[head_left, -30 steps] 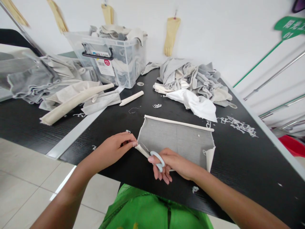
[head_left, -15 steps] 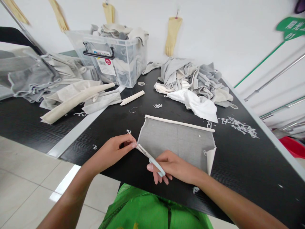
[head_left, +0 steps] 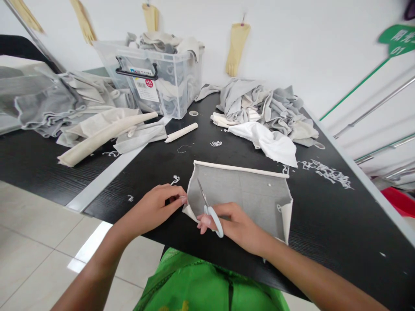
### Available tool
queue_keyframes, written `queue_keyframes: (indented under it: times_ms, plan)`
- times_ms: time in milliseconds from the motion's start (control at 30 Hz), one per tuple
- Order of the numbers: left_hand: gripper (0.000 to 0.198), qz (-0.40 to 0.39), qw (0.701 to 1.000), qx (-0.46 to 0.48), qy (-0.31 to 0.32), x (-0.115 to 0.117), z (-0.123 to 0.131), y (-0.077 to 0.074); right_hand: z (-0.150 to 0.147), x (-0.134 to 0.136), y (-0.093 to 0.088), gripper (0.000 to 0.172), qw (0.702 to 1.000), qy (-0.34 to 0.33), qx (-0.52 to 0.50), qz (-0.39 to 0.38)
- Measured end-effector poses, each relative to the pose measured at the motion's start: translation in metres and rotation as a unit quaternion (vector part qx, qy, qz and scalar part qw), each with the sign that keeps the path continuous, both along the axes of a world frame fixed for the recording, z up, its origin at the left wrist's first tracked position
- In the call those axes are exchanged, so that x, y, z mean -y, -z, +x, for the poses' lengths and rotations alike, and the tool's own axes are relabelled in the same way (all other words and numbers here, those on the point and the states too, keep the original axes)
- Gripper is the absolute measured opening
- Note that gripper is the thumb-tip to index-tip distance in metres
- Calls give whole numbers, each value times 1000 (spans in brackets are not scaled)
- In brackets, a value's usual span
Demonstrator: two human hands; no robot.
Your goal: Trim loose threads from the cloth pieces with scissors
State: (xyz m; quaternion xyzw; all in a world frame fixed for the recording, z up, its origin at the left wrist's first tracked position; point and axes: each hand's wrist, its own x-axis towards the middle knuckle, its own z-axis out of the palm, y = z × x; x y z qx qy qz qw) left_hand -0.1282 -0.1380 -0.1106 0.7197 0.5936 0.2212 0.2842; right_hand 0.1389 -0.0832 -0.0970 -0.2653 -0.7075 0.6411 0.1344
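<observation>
A grey cloth (head_left: 240, 188) with rolled cream edges lies on the black table in front of me. My left hand (head_left: 165, 201) pinches the cloth's left edge between thumb and fingers. In my right hand (head_left: 230, 220) are scissors (head_left: 214, 220) with pale blue handles. Their blades point up and away over the cloth's left part and look closed. The cloth's lower left corner is curled near my right fingertips, and its right edge is folded over. A tuft of white thread (head_left: 175, 179) lies just beyond my left hand.
A clear bin (head_left: 180, 82) full of cloths stands at the back. Cloth heaps lie at left (head_left: 52, 103) and back right (head_left: 249, 99). A cream roll (head_left: 181, 132), a ring (head_left: 193, 113) and thread scraps (head_left: 327, 172) are on the table (head_left: 324, 224).
The scissors have swung away from my left fingertips and now point up over the cloth. The cloth has shifted slightly, and its lower left corner shows curled.
</observation>
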Motion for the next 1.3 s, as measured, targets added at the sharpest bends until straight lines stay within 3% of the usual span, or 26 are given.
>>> queue_keyframes:
  times_ms: [100, 200, 267, 367, 467, 567, 667, 833, 1033, 1100, 1300]
  plan:
    - [28, 15, 999, -29, -23, -2, 9, 4, 1, 7, 3, 33, 992, -44, -32, 110]
    - [29, 18, 999, -46, -19, -2, 17, 4, -1, 12, 11, 27, 962, -106, -64, 242]
    - [29, 7, 999, -46, -6, -1, 20, 2, -1, 15, 14, 27, 948, -123, -68, 286]
    - [28, -7, 999, -43, 20, 2, 18, -2, -1, 15, 14, 29, 959, -96, -61, 261]
    - [28, -24, 998, -31, 48, 4, 13, -6, -1, 8, 9, 35, 986, -7, -33, 160]
    - [33, -46, 998, -4, 52, 5, 7, -8, -2, -3, 8, 44, 996, 79, -2, 37]
    - [38, -52, 997, 11, 52, 5, 4, -7, -4, -11, 12, 49, 995, 100, 12, -24]
    - [43, -59, 997, 37, 37, 3, 1, -5, -4, -11, 16, 44, 993, 71, 34, 85]
    - [43, -59, 997, 42, 35, 3, 4, -6, 0, -9, 9, 48, 998, 34, 55, -18]
    - [42, -55, 997, 45, 21, 2, 7, -6, 2, -9, 6, 47, 997, 26, 78, -12]
    - [41, -60, 990, 123, -21, 0, 11, -6, 1, -7, 5, 31, 982, 34, 118, 147]
